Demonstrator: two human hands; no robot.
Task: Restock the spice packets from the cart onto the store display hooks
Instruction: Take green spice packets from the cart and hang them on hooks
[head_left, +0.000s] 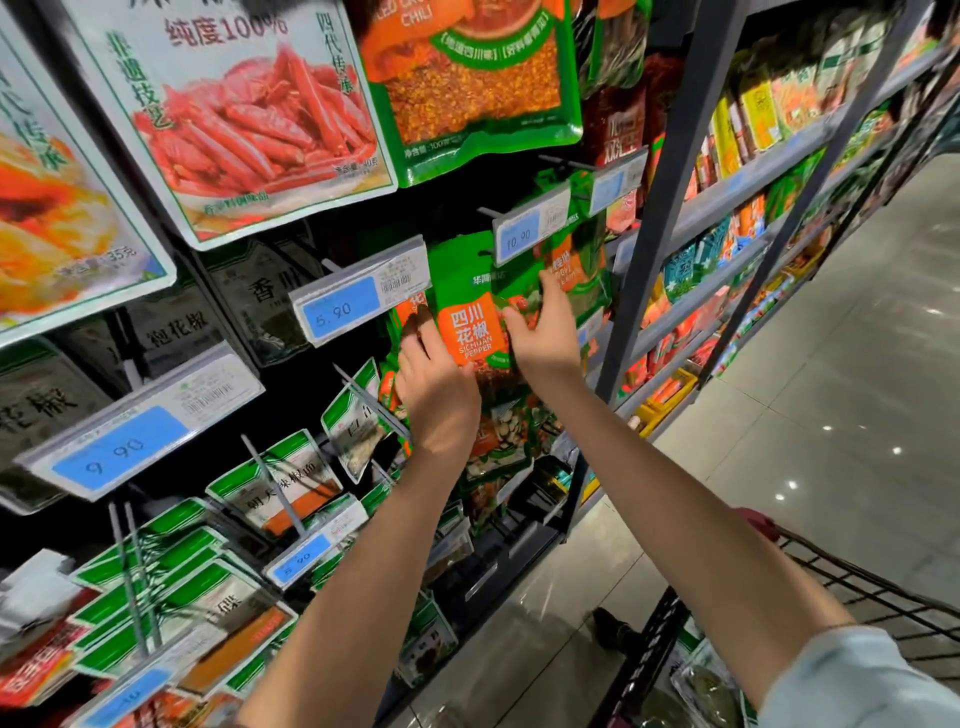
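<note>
Store aisle, spice wall on hooks (371, 402). Packet (475, 325), green/orange and marked "Sichuan Pepper", sits upright and face out between both hands. Left hand (436, 387) grips its left edge, fingers behind, thumb across the lower front. Right hand (545, 335) pinches the right edge, thumb on the front, other fingers up along that side. Packet top is above both hands, just under the 10.90 tag (530, 234); can't tell if it's hung. 5.90 tag (358, 299) is just left of the left fingertips. Other packets (498, 447) hang below the hands. Cart (831, 571) is down by the right forearm.
</note>
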